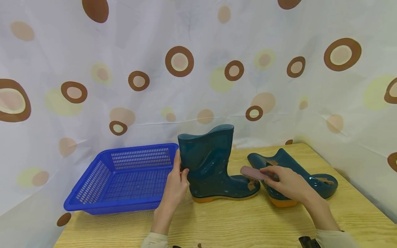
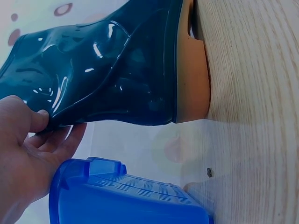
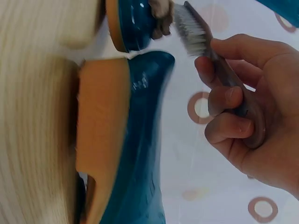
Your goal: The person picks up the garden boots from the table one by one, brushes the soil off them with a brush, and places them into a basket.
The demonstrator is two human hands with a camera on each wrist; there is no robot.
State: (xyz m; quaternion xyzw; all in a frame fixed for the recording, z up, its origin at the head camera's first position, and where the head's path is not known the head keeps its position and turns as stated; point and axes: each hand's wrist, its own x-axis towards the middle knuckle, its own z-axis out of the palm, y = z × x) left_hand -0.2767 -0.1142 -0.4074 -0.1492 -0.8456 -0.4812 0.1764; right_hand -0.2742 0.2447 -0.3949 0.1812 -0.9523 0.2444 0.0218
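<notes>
A dark teal rubber boot (image 1: 206, 165) with an orange sole stands upright on the table. My left hand (image 1: 176, 187) grips its shaft from the back, the thumb (image 2: 39, 120) on the near side and the fingers behind. Brown mud (image 1: 251, 185) sticks to the boot's toe. In my right hand (image 1: 289, 182) is a scrub brush (image 1: 252, 173) with a pinkish-brown back, held by its handle. The right wrist view shows its pale bristles (image 3: 190, 31) facing the muddy toe, right at the mud. The second boot (image 1: 294, 167) lies below my right hand, mud patches on its shaft and toe.
A blue plastic basket (image 1: 136, 203) with slotted walls sits on the left of the wooden table (image 1: 223, 220). Behind and at the right hangs a white curtain (image 1: 198, 96) with brown ring patterns. A small dark crumb (image 2: 210, 172) lies on the table near the basket.
</notes>
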